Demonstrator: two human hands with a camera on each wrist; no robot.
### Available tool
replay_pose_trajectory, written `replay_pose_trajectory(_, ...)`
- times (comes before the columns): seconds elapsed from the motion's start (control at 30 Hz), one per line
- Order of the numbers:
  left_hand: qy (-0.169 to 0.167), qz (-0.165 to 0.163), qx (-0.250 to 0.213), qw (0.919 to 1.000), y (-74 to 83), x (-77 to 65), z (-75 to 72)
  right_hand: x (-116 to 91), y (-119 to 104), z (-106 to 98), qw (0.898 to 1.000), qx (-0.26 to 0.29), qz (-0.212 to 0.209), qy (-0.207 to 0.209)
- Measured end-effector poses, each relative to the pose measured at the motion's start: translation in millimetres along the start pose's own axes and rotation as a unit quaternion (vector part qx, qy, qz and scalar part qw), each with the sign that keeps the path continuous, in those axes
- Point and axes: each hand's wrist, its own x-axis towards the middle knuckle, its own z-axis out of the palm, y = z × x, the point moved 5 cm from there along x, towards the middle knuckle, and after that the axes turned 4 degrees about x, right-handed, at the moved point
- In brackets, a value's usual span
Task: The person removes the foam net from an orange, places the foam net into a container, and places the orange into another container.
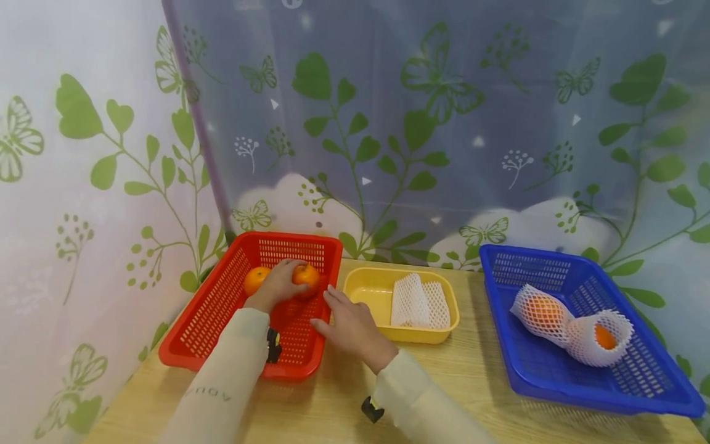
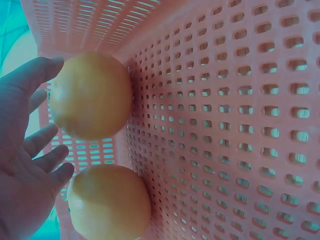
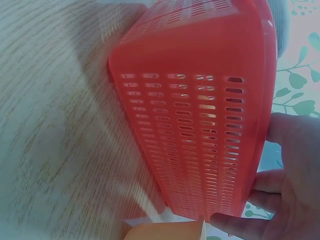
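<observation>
Inside the red basket [image 1: 191, 348], my left hand [image 1: 275, 287] reaches over two oranges. Its fingers are spread beside the right orange [image 1: 307, 277], and the left orange [image 1: 255, 281] sits on the hand's other side. In the left wrist view the thumb tip is right at the edge of the upper orange [image 2: 92, 95], while the loosely bent fingers point toward the lower orange [image 2: 110, 202]. My right hand [image 1: 355, 322] is at the red basket's right rim, fingers extended along it and holding nothing; the right wrist view shows these fingers [image 3: 267, 190] beside the rim.
Right of the red basket stands a yellow basket [image 1: 399, 335] with white foam net sleeves [image 1: 412, 301] in it. Farther right, a blue basket [image 1: 532, 367] holds two oranges in foam nets [image 1: 543, 311]. All stand on a wooden table [image 1: 438, 376] before a patterned curtain [image 1: 355, 123].
</observation>
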Motion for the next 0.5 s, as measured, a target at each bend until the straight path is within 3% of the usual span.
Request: replay_pose_trajectory(0.5,0.002,-0.014,-0.039,0.9992,-6.3,0.9,2.2,-1.6,-0.9,0.4,1.000,0.003,-0.009,0.004)
